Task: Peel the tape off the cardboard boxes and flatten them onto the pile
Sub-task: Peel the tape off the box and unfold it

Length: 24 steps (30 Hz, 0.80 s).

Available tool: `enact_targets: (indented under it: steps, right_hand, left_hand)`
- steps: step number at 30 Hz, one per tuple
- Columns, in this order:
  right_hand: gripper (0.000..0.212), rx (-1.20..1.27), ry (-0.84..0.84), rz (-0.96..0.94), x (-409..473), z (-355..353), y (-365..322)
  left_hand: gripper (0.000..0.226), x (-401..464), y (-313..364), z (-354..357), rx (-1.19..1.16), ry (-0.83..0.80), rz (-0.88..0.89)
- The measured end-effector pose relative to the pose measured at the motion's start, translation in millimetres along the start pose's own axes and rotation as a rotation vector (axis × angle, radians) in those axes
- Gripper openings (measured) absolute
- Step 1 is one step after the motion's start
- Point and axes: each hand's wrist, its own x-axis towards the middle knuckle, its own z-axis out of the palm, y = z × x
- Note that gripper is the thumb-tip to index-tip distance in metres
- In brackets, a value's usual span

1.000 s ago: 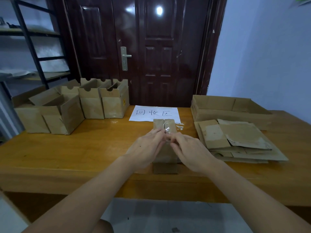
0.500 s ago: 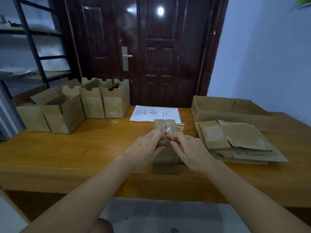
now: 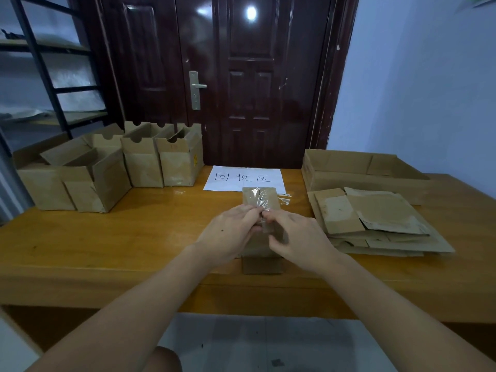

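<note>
A small brown cardboard box (image 3: pixel 261 245) lies on the wooden table (image 3: pixel 150 237) at the centre, with clear tape (image 3: pixel 259 198) running along its top. My left hand (image 3: pixel 230 236) and my right hand (image 3: pixel 298 237) meet over the box, and both pinch the tape at its middle seam. The hands hide most of the box's near half. To the right lies the pile of flattened cardboard (image 3: pixel 375 221).
Several open cardboard boxes (image 3: pixel 107 170) stand at the table's back left. A white paper sign (image 3: pixel 245 178) lies behind the small box. A large shallow cardboard tray (image 3: pixel 359 170) sits behind the pile. A dark door (image 3: pixel 241 76) and a metal shelf (image 3: pixel 45 76) are beyond.
Both hands stay on the tape at the box's seam. The fingertips have shifted slightly and drawn closer together. The box has not moved.
</note>
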Motion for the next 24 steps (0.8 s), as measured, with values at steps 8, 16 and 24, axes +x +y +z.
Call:
enact_targets:
  steps: [8,16,24]
  right_hand:
    - [0.033,-0.077,0.085,-0.014,4,5,0]
    - [0.028,-0.060,0.119,-0.022,7,8,4]
    - [0.020,-0.011,0.088,-0.015,7,6,5]
  left_hand:
    - [0.033,2,2,0,-0.004,0.036,0.034]
    - [0.029,4,-4,-6,-0.010,0.010,0.096]
    - [0.029,6,-9,-4,-0.037,0.030,0.080]
